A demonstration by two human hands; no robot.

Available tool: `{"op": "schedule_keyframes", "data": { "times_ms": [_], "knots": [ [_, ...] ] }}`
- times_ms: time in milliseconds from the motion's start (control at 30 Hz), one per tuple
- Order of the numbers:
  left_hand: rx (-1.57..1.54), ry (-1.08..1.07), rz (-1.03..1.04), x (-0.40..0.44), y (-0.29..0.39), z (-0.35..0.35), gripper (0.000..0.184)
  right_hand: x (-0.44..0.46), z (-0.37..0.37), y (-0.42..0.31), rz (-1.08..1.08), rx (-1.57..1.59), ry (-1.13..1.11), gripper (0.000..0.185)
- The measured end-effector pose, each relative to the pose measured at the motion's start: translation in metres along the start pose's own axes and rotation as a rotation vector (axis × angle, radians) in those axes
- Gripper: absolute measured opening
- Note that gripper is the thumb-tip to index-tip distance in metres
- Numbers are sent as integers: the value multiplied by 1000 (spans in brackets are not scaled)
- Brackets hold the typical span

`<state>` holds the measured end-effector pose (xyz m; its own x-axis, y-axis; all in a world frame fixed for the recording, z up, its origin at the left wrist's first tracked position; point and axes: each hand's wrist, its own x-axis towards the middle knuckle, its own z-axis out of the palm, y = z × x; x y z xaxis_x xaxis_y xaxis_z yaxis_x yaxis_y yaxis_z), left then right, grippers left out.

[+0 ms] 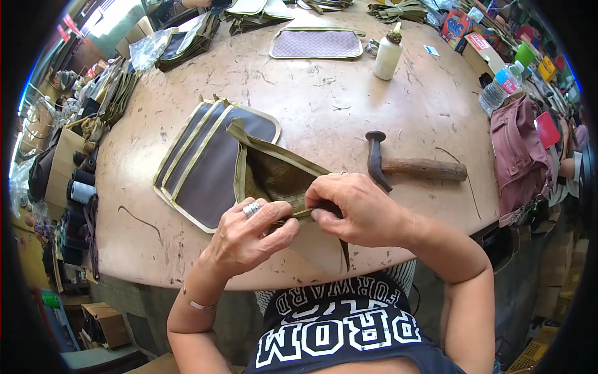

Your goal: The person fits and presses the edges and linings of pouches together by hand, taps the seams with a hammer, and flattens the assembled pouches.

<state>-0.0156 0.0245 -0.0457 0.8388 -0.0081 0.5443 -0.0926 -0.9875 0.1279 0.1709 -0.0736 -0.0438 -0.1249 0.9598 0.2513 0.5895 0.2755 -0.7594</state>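
From afar I see L hand (249,234) & R hand (364,209) pinching near edge of olive pouch (268,177), partly in front of trimmed panels (212,171). Approx. midway, I'd judge: trim (283,151) on, near edge unfinished.

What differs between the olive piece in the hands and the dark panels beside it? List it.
The olive piece is held by the left hand and right hand, bent open; the dark panels lie overlapping on the table.
The olive piece has edging close to its own colour; the dark panels have paler, yellowish edging.
Both have trimmed edges.
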Motion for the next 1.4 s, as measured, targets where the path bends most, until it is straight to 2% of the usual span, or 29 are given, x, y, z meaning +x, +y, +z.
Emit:
{"op": "schedule_keyframes", "data": {
  "times_ms": [133, 333, 433, 533, 667, 833, 967, 1167, 1267, 1400],
  "knots": [
    [1, -24, -4, -1, 1, -1, 23, -2, 3, 2, -73, -31, 24, 13],
    [53, -30, 10, 2, 5, -2, 23, 2, 2, -1, 14, -30, -46, 13],
    [55, -10, 7, 5, 4, -1, 23, 4, 4, 0, -54, 31, -62, 13],
    [19, -175, -167, 15, 11, -29, 22, 2, -11, -4, -134, 71, -92, 13],
    [-22, -299, -307, 23, 43, -51, 26, -3, -29, -9, -57, 230, -233, 13],
    [-152, -190, -210, 11, 27, -19, 20, -10, -21, 10, 69, 248, -250, 14],
    [-228, -121, -266, 5, 21, -1, 19, -16, -15, 19, 135, 233, -244, 13],
    [-529, -360, -504, 8, 9, -14, 19, -19, -13, 26, 194, 326, -212, 16],
    [-510, -254, -465, -5, 6, 0, 18, -18, -9, 29, 140, 347, -153, 17],
    [-262, -65, -254, -12, 8, 13, 19, -19, -12, 30, 211, 299, -176, 16]
  ]
}}
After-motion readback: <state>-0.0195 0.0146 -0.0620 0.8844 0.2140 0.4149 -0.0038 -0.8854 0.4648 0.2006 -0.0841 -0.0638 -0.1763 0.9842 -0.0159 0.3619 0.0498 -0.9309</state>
